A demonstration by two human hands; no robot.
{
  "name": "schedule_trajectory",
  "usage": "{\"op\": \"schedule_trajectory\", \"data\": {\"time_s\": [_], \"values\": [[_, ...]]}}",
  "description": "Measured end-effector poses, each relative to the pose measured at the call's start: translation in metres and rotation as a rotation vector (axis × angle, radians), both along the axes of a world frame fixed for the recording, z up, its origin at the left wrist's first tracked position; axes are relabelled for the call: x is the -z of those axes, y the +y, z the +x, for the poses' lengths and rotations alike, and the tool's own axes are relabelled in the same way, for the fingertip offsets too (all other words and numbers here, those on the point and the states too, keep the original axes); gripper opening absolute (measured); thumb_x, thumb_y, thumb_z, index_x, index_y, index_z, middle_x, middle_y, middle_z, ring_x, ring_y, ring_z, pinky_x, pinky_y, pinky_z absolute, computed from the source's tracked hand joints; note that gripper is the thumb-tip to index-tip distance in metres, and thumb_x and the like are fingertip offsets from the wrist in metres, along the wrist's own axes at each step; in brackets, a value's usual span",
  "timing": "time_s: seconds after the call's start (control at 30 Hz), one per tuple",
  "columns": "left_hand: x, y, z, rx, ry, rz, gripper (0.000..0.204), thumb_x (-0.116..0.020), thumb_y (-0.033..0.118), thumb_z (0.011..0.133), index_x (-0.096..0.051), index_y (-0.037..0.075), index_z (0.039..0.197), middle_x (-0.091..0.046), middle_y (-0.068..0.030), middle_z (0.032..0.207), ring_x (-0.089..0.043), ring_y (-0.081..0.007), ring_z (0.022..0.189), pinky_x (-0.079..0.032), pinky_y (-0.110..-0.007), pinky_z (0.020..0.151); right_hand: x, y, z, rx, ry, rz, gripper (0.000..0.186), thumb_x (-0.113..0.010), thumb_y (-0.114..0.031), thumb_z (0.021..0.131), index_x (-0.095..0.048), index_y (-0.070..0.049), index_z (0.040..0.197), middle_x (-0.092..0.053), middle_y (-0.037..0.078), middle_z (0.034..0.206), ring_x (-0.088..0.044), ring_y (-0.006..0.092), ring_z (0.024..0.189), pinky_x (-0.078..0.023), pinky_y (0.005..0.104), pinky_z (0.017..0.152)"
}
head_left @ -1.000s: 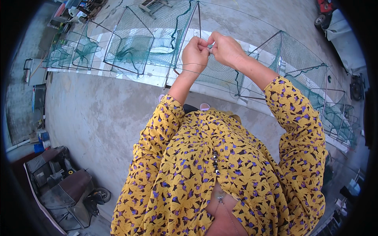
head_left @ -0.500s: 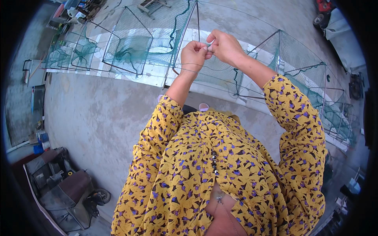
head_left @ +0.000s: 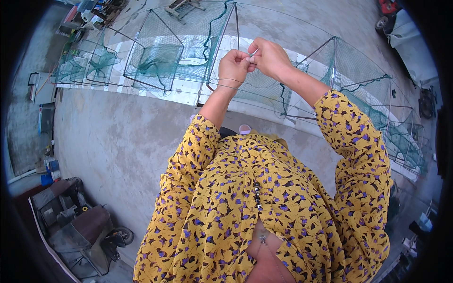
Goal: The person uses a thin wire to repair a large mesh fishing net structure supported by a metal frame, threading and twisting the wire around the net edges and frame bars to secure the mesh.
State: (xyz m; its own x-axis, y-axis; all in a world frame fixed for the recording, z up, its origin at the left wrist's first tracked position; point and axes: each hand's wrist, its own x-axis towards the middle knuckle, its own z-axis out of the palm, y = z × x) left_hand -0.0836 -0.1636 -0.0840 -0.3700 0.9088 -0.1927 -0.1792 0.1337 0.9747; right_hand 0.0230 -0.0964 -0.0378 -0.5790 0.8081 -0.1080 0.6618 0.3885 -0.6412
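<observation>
Some string (head_left: 254, 53) seems pinched by the left hand (head_left: 233, 70) and right hand (head_left: 272, 60), fingertips together. It is best held off the net (head_left: 264, 89).

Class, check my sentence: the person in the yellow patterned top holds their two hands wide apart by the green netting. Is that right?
Not quite: the hands are not wide apart. The head view shows the left hand and right hand close together, fingers meeting, by the green netting. The yellow patterned top is right.
</observation>
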Motion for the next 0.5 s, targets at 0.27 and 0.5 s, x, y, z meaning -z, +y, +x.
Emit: {"op": "schedule_trajectory", "data": {"time_s": [0.27, 0.5], "values": [[-0.002, 0.001, 0.007, -0.063, 0.235, 0.028, 0.004, -0.048, -0.001, 0.085, -0.048, -0.005, 0.084, -0.056, -0.0087, 0.076, -0.062, -0.0154, 0.068, -0.053, -0.025, 0.058, -0.011, -0.005, 0.002, -0.091, -0.101, 0.174, 0.016, -0.054, -0.008, 0.075, -0.058, -0.005, 0.091, -0.062, 0.013, 0.077, -0.06, 0.0286, 0.077, -0.046, 0.0372, 0.066], [0.01, 0.007, 0.007, -0.157, 0.316, 0.112, 0.008, -0.048, 0.004, 0.084, -0.045, -0.003, 0.08, -0.055, -0.0121, 0.069, -0.059, -0.0223, 0.058, -0.049, -0.031, 0.052, -0.012, -0.001, -0.005, -0.028, -0.034, 0.012, 0.013, -0.058, -0.013, 0.076, -0.061, -0.009, 0.088, -0.063, 0.014, 0.086, -0.059, 0.0292, 0.084, -0.045, 0.0393, 0.069]]}}
